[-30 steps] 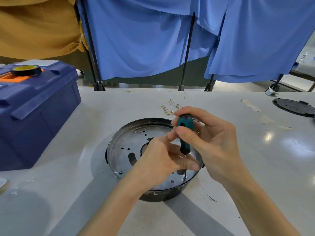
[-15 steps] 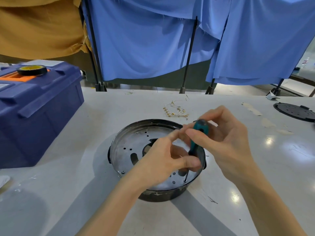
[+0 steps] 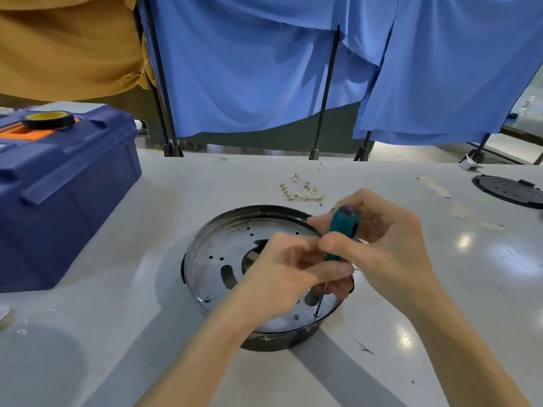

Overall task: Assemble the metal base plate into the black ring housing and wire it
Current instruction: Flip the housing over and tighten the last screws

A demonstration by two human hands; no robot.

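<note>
**Metal plate seated, screws going in**

Perforated metal base plate point(image 3: 223, 254) sits inside black ring housing point(image 3: 273, 343) at table point(image 3: 117, 333) centre. One screw point(image 3: 207, 299) is in place. Right hand point(image 3: 390, 245) grips the teal screwdriver point(image 3: 342, 230), tip on a second screw point(image 3: 316, 314); left hand point(image 3: 282, 274) pinches the thin shaft. Wire bundle point(image 3: 302, 192) lies apart, unconnected; wiring likely remains.

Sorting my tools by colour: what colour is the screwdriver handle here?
Teal, shading to black at its lower end; the screwdriver handle shows best in the head view, gripped by the right hand.
</note>
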